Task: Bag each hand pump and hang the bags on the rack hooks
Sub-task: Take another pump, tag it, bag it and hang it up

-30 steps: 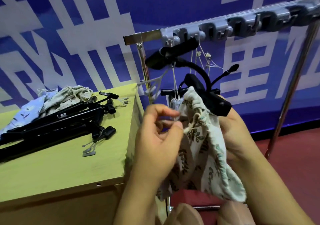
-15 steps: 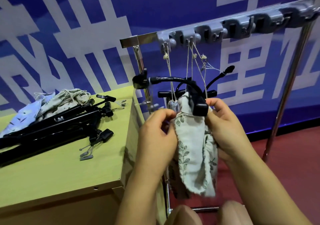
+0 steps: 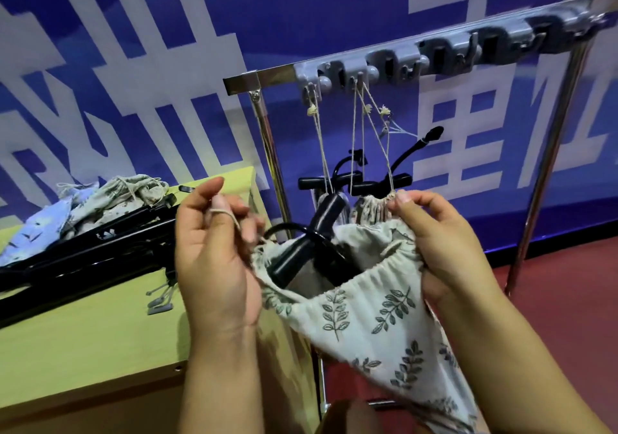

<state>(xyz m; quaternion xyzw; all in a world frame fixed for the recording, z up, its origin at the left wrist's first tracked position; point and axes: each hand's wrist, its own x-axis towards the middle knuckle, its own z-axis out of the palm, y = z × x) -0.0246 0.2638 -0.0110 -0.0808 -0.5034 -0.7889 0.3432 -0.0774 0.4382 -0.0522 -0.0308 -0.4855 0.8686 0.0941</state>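
Observation:
I hold a cream drawstring bag (image 3: 374, 320) with a green leaf print in front of me, its mouth wide. A black hand pump (image 3: 306, 243) sits inside, its handle sticking out at the top. My left hand (image 3: 214, 256) pinches the bag's drawstring (image 3: 230, 218) and the left rim. My right hand (image 3: 441, 246) grips the bag's right rim. Behind them, two bagged pumps (image 3: 354, 183) hang by strings from the grey hooks of the rack (image 3: 394, 62).
A yellow-green table (image 3: 83, 333) stands at the left with several black pumps (image 3: 87, 249) and loose cloth bags (image 3: 110, 196) on it. The rack's chrome legs (image 3: 548, 173) stand on a red floor. A blue and white wall runs behind.
The bag has gone from gathered around the pump to held wide at the mouth. My left hand now pulls the drawstring out to the left, and the pump handle tilts left.

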